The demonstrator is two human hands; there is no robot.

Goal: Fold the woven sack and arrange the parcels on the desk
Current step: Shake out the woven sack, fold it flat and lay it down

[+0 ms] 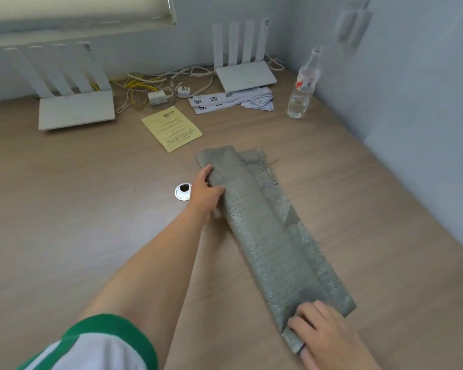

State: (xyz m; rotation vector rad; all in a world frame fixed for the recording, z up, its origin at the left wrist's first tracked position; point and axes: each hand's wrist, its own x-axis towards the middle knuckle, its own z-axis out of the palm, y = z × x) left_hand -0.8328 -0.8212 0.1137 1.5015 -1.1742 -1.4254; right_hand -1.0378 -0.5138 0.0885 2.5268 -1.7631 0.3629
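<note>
Grips the left edge of the grey woven sack (265,228), folded into a long strip lying diagonally on the wooden worktop (91,209), with left hand (205,189) fingers curled round it; pinches its near end with curled right hand (324,332) fingers.

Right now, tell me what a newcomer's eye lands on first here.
First, the grey sack, folded into a long strip across the desk, the left hand gripping its far side and the right hand its near end. Next, two white routers at the back and a clear bottle at far right.
</note>
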